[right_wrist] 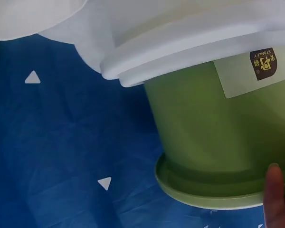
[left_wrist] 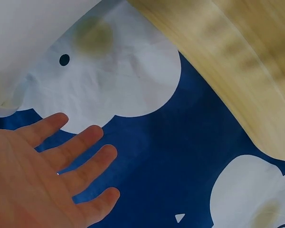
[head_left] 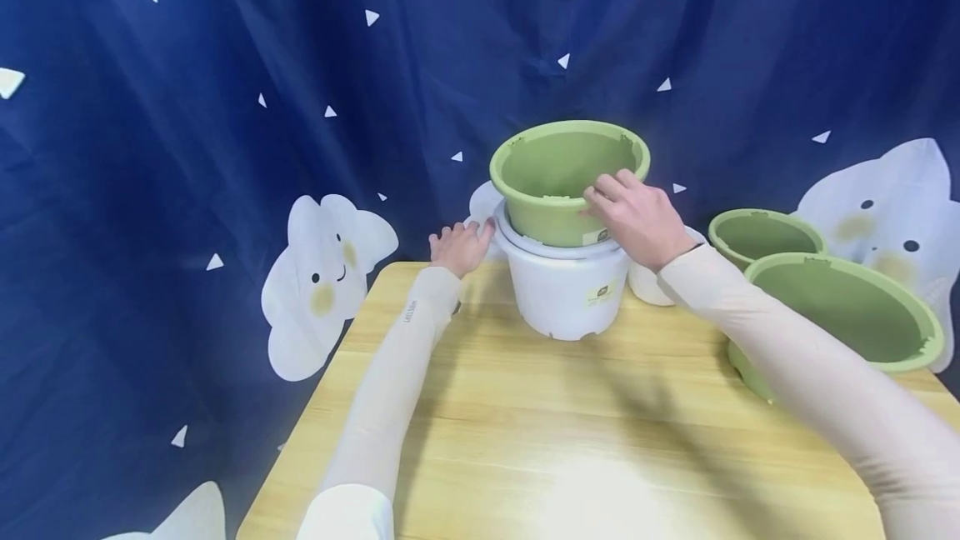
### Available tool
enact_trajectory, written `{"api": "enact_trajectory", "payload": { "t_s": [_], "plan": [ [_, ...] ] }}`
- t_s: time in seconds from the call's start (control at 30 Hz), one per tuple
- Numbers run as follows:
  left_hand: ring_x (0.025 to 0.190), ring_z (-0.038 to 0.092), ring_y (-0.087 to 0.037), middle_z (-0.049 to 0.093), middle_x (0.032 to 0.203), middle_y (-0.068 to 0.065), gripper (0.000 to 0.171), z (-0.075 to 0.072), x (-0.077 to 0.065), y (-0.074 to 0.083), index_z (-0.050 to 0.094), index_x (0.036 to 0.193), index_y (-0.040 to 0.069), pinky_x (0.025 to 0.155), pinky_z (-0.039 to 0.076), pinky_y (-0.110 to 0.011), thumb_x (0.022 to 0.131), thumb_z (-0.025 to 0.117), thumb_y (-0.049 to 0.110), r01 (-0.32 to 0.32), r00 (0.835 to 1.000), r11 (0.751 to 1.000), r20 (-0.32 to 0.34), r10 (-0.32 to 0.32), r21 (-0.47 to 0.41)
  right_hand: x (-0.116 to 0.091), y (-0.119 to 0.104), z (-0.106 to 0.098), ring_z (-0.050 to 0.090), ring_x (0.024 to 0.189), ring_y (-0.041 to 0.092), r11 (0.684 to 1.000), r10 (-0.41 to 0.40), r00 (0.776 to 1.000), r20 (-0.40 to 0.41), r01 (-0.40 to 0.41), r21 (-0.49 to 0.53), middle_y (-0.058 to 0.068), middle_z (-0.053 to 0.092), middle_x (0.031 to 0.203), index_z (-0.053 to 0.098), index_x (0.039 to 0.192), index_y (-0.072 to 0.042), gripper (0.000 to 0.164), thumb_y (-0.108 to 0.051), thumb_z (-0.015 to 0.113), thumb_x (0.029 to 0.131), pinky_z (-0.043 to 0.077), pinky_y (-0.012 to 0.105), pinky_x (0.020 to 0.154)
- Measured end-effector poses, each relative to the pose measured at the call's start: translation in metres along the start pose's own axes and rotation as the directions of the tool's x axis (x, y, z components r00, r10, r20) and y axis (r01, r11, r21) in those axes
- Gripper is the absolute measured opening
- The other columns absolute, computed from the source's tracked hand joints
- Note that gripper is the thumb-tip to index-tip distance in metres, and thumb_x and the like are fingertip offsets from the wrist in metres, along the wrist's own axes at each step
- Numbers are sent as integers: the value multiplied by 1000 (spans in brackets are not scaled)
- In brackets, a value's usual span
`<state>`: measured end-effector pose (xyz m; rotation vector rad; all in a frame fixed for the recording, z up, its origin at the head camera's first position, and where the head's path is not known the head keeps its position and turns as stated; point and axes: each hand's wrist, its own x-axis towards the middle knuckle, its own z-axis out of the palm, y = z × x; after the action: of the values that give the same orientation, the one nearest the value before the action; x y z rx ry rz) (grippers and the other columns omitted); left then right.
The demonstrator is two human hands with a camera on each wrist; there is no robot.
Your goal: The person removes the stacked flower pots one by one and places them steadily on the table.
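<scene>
A green flowerpot (head_left: pixel 555 219) sits part-way inside the top of a white flowerpot (head_left: pixel 558 294), where two white rims lie one over the other. My right hand (head_left: pixel 633 215) grips the green pot's near right rim, and a finger (right_wrist: pixel 274 197) shows against its outer side in the right wrist view. To the left of the white rims is my left hand (head_left: pixel 459 248), its fingers spread and nothing in them. Its thumb lies close to the rim; whether it touches cannot be told. The left wrist view shows that palm and its loosely straight fingers (left_wrist: pixel 80 164).
At the right of the wooden table (head_left: pixel 510 423) stand a large green pot (head_left: pixel 847 307) and a smaller green one (head_left: pixel 765 236). Another white pot (head_left: pixel 648 286) is partly hidden behind my right hand. A dark blue curtain (head_left: pixel 420 90) with clouds hangs behind.
</scene>
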<state>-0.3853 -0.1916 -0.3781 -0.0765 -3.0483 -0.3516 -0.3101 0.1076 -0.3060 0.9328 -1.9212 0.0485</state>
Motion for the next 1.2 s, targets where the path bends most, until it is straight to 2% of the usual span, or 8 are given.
{"api": "enact_trajectory", "payload": {
  "t_s": [0.13, 0.33, 0.43, 0.57, 0.7, 0.83, 0.97, 1.2],
  "plan": [
    [141, 46, -42, 50, 155, -17, 88, 3, -1, 0, 44, 157, 19, 115, 29, -63, 101, -1, 70, 5, 1000, 1000, 11, -5, 0, -2, 2, -1, 56, 79, 36, 1000, -4, 1000, -1, 4, 1, 16, 61, 93, 66, 100, 3, 18, -11, 74, 92, 54, 45, 54],
    [139, 46, -42, 51, 154, -17, 88, 3, -1, 2, 45, 156, 19, 115, 28, -63, 101, -1, 70, 3, 1000, 1000, -5, -3, -1, 7, 7, -11, 56, 80, 36, 999, -29, 999, -27, 28, -17, 16, 62, 95, 67, 102, 3, 17, -10, 73, 92, 56, 44, 59],
    [138, 47, -42, 52, 153, -17, 87, 1, -1, 2, 46, 156, 18, 114, 29, -63, 101, 0, 69, 3, 1000, 1000, -15, -3, -5, 14, 10, -16, 55, 80, 36, 998, -58, 996, -63, 56, -39, 16, 62, 96, 69, 101, 4, 15, -9, 71, 93, 54, 42, 64],
    [138, 48, -42, 52, 154, -17, 87, 0, 0, 2, 46, 156, 18, 113, 30, -62, 102, 1, 69, 8, 1000, 1000, -15, -8, -6, 24, 15, -22, 52, 79, 35, 992, -93, 984, -153, 78, -100, 13, 62, 96, 73, 97, 2, 16, -14, 71, 93, 44, 40, 64],
    [139, 47, -42, 52, 154, -17, 87, 1, 0, 2, 46, 156, 18, 113, 30, -62, 102, 1, 69, 8, 1000, 1000, -8, -8, -10, 29, 18, -27, 51, 79, 35, 983, -85, 968, -236, 43, -176, 8, 61, 94, 75, 96, -5, 19, -23, 71, 91, 35, 43, 62],
    [139, 47, -42, 51, 154, -17, 87, 1, -2, 1, 46, 156, 18, 114, 29, -63, 101, 1, 69, 7, 1000, 1000, 2, -7, -8, 32, 21, -34, 50, 83, 35, 977, -69, 965, -252, 15, -213, 6, 60, 94, 75, 97, -9, 21, -28, 70, 92, 36, 47, 67],
    [138, 47, -43, 52, 154, -18, 87, 1, -3, 0, 46, 155, 18, 114, 29, -63, 101, 2, 69, 2, 1000, 1000, 2, -2, -4, 34, 23, -44, 51, 86, 34, 976, -55, 959, -279, -8, -219, 5, 61, 95, 74, 96, -10, 20, -30, 71, 93, 36, 49, 70],
    [139, 46, -43, 51, 153, -18, 88, -2, -1, 1, 48, 155, 18, 114, 29, -64, 101, 2, 70, -3, 1000, 1000, 5, 3, 13, 42, 25, -62, 50, 82, 35, 978, -20, 920, -392, -63, -197, 3, 62, 88, 71, 84, -9, 23, -31, 73, 90, 33, 52, 73]
  ]
}}
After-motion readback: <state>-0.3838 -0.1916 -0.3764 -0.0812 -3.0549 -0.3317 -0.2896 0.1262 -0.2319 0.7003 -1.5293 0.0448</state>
